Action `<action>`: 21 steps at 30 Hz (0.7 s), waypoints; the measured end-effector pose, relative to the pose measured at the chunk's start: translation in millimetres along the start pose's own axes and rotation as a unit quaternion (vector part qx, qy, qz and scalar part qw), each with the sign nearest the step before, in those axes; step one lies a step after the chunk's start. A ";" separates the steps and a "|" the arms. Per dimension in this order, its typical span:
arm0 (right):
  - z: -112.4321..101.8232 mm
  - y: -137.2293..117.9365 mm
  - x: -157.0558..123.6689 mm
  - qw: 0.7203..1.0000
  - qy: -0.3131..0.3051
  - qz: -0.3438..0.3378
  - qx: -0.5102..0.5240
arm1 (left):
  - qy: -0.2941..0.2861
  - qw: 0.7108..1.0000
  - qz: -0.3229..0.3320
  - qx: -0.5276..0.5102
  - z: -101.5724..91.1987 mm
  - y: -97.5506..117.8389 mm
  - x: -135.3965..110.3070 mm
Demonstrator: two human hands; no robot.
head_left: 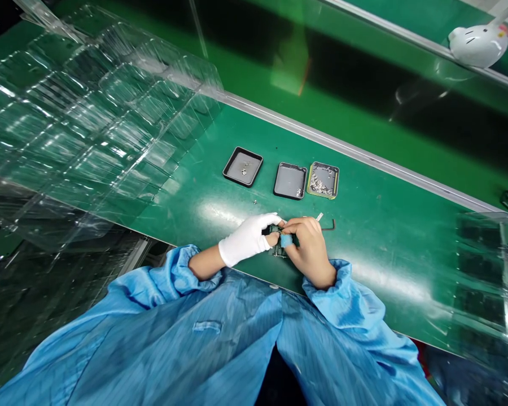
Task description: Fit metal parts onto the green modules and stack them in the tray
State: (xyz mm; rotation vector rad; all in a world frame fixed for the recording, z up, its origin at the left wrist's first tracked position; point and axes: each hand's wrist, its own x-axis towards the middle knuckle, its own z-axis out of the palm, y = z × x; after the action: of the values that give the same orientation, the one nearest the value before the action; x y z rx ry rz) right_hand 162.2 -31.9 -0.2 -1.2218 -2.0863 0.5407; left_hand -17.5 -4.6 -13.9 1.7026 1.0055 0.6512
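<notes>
My left hand (246,239), in a white glove, is closed on a small dark green part (276,239) at the near edge of the green bench. Bare except for a blue cot on one finger, my right hand (308,248) is closed on the same part from the right. The two hands meet over the part and hide most of it. Both sleeves are light blue.
Three small trays lie beyond the hands: a black one (242,166) with a few screws, a second black one (290,180), and a yellow-rimmed one (323,180) full of small metal pieces. A hex key (329,225) lies by my right hand. Clear blister trays (84,118) stack at left, more at right (499,282). A white cat-shaped object (478,44) sits far right.
</notes>
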 end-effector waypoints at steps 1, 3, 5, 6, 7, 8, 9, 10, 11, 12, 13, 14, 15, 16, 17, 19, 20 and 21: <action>0.9 -0.2 -0.4 1.000 0.000 0.008 0.001 | 0.000 1.000 -0.003 0.000 0.1 -0.6 -0.2; 1.8 -0.6 -1.3 1.000 -0.001 0.021 0.004 | 0.002 1.000 -0.008 -0.002 0.8 -1.4 -0.4; 1.9 -0.8 -2.1 0.999 -0.007 0.031 0.022 | 0.012 1.000 -0.015 -0.008 2.4 -1.5 -0.2; 1.9 -0.8 -2.5 0.998 -0.008 0.041 0.047 | 0.018 1.000 -0.019 -0.016 3.6 -1.3 0.1; 2.2 -0.8 -2.9 0.995 -0.005 0.060 0.084 | 0.027 0.999 -0.022 -0.028 5.2 -0.7 0.5; 2.8 -0.7 -3.2 0.988 0.001 0.086 0.130 | 0.037 0.998 -0.023 -0.043 7.0 0.0 0.9; 3.8 -0.5 -3.6 0.977 0.008 0.116 0.177 | 0.046 0.997 -0.021 -0.058 9.0 1.0 1.5; 5.2 -0.2 -3.8 0.965 0.015 0.144 0.218 | 0.054 0.996 -0.018 -0.068 11.0 2.1 2.1; 6.8 0.4 -3.8 0.955 0.021 0.165 0.245 | 0.064 0.995 -0.012 -0.070 13.1 3.3 2.7; 8.3 1.4 -3.7 0.949 0.024 0.177 0.260 | 0.075 0.995 -0.004 -0.062 14.9 4.4 3.0; 9.5 2.8 -3.5 0.947 0.021 0.182 0.265 | 0.084 0.995 0.006 -0.046 16.4 5.3 3.1; 10.1 4.8 -3.3 0.946 0.015 0.183 0.267 | 0.093 0.995 0.014 -0.026 17.4 5.9 2.9; 10.0 7.2 -3.3 0.944 0.009 0.186 0.272 | 0.104 0.994 0.019 -0.005 17.6 6.3 2.2; 9.2 9.6 -3.8 0.940 0.009 0.190 0.282 | 0.118 0.993 0.025 0.010 16.7 6.3 1.2; 7.6 11.7 -5.1 0.936 0.017 0.195 0.293 | 0.136 0.990 0.032 0.017 14.7 6.1 -0.1; 3.5 12.5 -10.4 0.934 0.046 0.184 0.302 | 0.176 0.983 0.056 0.012 7.3 6.1 -2.5; 1.3 10.5 -14.3 0.943 0.046 0.161 0.288 | 0.196 0.978 0.068 0.006 2.3 6.8 -3.4; -0.6 7.0 -18.5 0.957 0.031 0.129 0.256 | 0.212 0.974 0.076 0.001 -3.0 8.1 -3.9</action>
State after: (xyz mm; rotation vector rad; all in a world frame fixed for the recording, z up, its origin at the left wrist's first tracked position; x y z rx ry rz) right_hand 173.4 -44.7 -10.3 -1.1768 -1.5951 1.0712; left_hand -19.3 -7.6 -5.1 1.6896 1.1723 1.1491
